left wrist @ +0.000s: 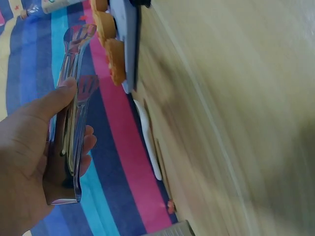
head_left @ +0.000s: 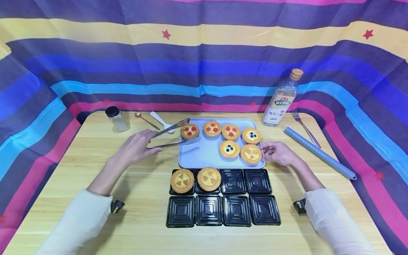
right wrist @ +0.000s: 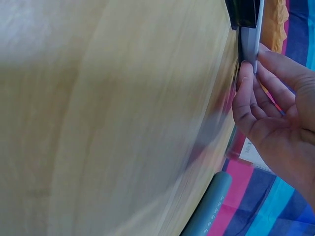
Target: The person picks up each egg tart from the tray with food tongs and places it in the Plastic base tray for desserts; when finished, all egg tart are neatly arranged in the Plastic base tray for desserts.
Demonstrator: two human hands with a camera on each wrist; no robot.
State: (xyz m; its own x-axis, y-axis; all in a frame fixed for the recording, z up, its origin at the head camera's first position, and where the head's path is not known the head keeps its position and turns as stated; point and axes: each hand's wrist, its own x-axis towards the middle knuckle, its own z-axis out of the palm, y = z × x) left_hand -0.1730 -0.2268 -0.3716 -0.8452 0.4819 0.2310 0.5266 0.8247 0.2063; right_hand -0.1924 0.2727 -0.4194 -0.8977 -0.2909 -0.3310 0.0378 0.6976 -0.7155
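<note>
My left hand (head_left: 137,148) holds metal tongs (head_left: 169,131), their arms spread and their tips near a red-topped tart (head_left: 190,131) at the back left of the pale tray (head_left: 200,156). Whether the tips touch it I cannot tell. In the left wrist view, thumb and fingers lie on either side of the tongs (left wrist: 74,113). My right hand (head_left: 278,153) pinches the tray's right rim, beside a tart with orange wedges (head_left: 251,154). More red-topped tarts (head_left: 212,129) and blue-dotted tarts (head_left: 229,149) sit on the tray. Two wedge-topped tarts (head_left: 209,179) rest on black square plastic dishes (head_left: 233,181).
Several black dishes (head_left: 208,209) form two rows before the tray. Behind are a shaker jar (head_left: 118,119), a small spoon (head_left: 148,121), a white spoon (head_left: 160,120) and a vinegar bottle (head_left: 280,101). A fork (head_left: 306,127) and blue-grey bar (head_left: 318,153) lie right.
</note>
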